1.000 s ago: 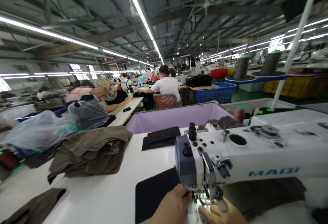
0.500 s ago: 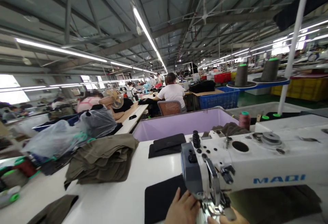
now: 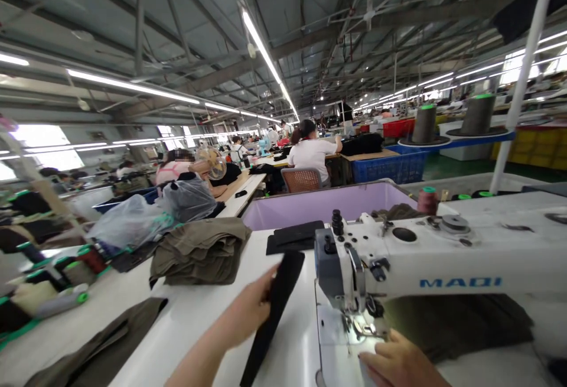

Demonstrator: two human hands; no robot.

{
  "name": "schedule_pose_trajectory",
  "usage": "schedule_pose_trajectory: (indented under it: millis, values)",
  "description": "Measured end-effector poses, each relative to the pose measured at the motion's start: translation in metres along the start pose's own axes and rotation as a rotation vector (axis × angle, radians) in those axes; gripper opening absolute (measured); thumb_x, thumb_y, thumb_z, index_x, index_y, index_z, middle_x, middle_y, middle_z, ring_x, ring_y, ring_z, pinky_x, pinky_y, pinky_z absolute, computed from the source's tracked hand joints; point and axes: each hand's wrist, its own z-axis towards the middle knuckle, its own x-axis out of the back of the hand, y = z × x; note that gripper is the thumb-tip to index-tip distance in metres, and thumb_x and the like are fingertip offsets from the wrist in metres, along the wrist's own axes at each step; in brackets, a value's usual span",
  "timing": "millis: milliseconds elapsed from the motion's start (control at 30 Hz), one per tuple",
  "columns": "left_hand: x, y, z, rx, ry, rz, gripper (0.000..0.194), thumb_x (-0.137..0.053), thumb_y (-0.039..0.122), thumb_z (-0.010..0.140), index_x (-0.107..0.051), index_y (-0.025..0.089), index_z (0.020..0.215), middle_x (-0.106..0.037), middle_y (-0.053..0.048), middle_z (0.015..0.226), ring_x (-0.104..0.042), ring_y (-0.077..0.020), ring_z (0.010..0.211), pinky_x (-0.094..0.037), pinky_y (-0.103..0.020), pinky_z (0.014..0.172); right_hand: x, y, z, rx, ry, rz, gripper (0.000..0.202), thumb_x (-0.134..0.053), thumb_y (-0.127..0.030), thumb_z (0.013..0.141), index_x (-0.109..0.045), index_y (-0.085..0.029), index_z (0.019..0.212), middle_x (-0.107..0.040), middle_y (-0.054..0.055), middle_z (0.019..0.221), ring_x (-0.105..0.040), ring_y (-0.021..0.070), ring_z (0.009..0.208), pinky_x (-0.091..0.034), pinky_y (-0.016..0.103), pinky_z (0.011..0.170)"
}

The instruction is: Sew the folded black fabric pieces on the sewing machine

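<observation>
My left hand is closed on a black fabric piece, which is raised on edge above the white table, left of the sewing machine. Just right of the lit presser foot, my right hand rests low by the needle plate with its fingers curled. Whether anything small is between those fingers cannot be made out. Behind the left hand, more black fabric pieces lie flat on the table. Olive cloth lies under the machine arm.
A stack of olive fabric pieces sits on the left of the table, with loose olive cloth nearer me. Thread cones stand at far left. Beyond the table is a lilac-lined bin; a co-worker sits past it.
The black piece has left the machine and is lifted leftward in my left hand. My right hand stays near the presser foot. The view has turned slightly left, and the co-worker's arm is raised.
</observation>
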Motion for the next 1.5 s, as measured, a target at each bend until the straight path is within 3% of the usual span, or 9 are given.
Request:
schedule_pose_trajectory:
  millis: [67, 133, 233, 300, 467, 633, 1000, 1200, 1500]
  values:
    - [0.005, -0.004, -0.01, -0.038, 0.077, -0.259, 0.083, -0.033, -0.004, 0.071, 0.003, 0.023, 0.141, -0.045, -0.011, 0.132, -0.053, -0.0192, 0.112, -0.046, -0.039, 0.09, 0.013, -0.006, 0.002, -0.068, -0.046, 0.058, 0.017, -0.043, -0.019, 0.085, -0.053, -0.022, 0.071, -0.057, -0.003, 0.062, -0.051, 0.0119, 0.058, -0.034, 0.026, 0.059]
    - [-0.011, -0.014, -0.017, 0.004, 0.107, -0.278, 0.081, -0.033, -0.002, 0.074, 0.008, 0.021, 0.14, -0.043, -0.015, 0.133, -0.054, -0.0203, 0.11, -0.049, -0.038, 0.086, 0.021, -0.01, 0.004, -0.08, -0.082, 0.099, 0.018, -0.044, -0.018, 0.084, -0.053, -0.021, 0.068, -0.056, -0.003, 0.061, -0.051, 0.0123, 0.058, -0.033, 0.026, 0.059]
    - [-0.05, -0.033, -0.024, 0.114, 0.24, 0.17, 0.075, -0.041, 0.001, 0.074, -0.009, 0.015, 0.14, -0.036, -0.022, 0.136, -0.048, -0.029, 0.117, -0.046, -0.047, 0.088, 0.024, -0.01, 0.005, -0.079, -0.138, 0.137, 0.018, -0.045, -0.019, 0.083, -0.053, -0.021, 0.067, -0.057, -0.002, 0.06, -0.05, 0.0128, 0.058, -0.032, 0.027, 0.057]
    - [-0.069, -0.034, -0.029, 0.031, 0.317, 0.488, 0.06, -0.042, 0.001, 0.075, -0.031, 0.015, 0.133, -0.032, -0.02, 0.139, -0.035, -0.0321, 0.126, -0.038, -0.055, 0.095, 0.025, -0.01, 0.005, -0.091, -0.176, 0.164, 0.017, -0.045, -0.019, 0.083, -0.054, -0.021, 0.069, -0.058, -0.002, 0.063, -0.05, 0.0133, 0.06, -0.031, 0.027, 0.057]
    - [-0.084, -0.001, -0.044, -0.325, -0.071, 0.543, 0.027, -0.05, 0.015, 0.083, -0.058, 0.018, 0.109, -0.054, -0.009, 0.124, -0.049, -0.0212, 0.116, -0.043, -0.038, 0.098, 0.036, -0.009, 0.005, -0.139, -0.31, 0.223, 0.022, -0.04, -0.018, 0.087, -0.06, -0.02, 0.079, -0.059, 0.0, 0.068, -0.049, 0.0139, 0.063, -0.032, 0.029, 0.063]
    - [-0.101, 0.016, -0.04, -0.256, -0.023, 0.571, 0.033, -0.049, 0.021, 0.086, -0.053, 0.009, 0.116, -0.053, -0.015, 0.122, -0.049, -0.0248, 0.114, -0.043, -0.041, 0.097, 0.037, -0.004, 0.006, -0.143, -0.361, 0.273, 0.024, -0.038, -0.02, 0.089, -0.062, -0.019, 0.089, -0.06, 0.002, 0.071, -0.049, 0.014, 0.064, -0.033, 0.03, 0.065]
    - [-0.095, 0.038, 0.016, -0.343, -0.24, 0.62, 0.037, -0.051, 0.037, 0.085, -0.056, 0.013, 0.113, -0.054, -0.011, 0.106, -0.054, -0.024, 0.096, -0.047, -0.035, 0.083, 0.032, 0.002, 0.001, -0.062, -0.319, 0.244, 0.024, -0.042, -0.023, 0.089, -0.063, -0.017, 0.097, -0.059, 0.001, 0.068, -0.049, 0.0128, 0.061, -0.034, 0.029, 0.064]
    - [-0.105, 0.027, 0.013, -0.393, -0.17, 0.585, 0.037, -0.048, 0.032, 0.088, -0.054, 0.005, 0.113, -0.05, -0.016, 0.121, -0.047, -0.0248, 0.113, -0.038, -0.035, 0.098, 0.029, 0.003, 0.001, -0.044, -0.309, 0.23, 0.027, -0.04, -0.024, 0.089, -0.062, -0.016, 0.103, -0.06, 0.002, 0.067, -0.049, 0.0127, 0.059, -0.034, 0.03, 0.063]
    - [-0.104, 0.016, 0.024, -0.393, -0.16, 0.547, 0.038, -0.048, 0.031, 0.088, -0.052, 0.006, 0.116, -0.048, -0.015, 0.126, -0.046, -0.0244, 0.117, -0.036, -0.035, 0.101, 0.028, 0.004, 0.003, -0.081, -0.273, 0.229, 0.027, -0.037, -0.023, 0.09, -0.063, -0.016, 0.096, -0.063, 0.003, 0.07, -0.055, 0.0133, 0.061, -0.037, 0.03, 0.065]
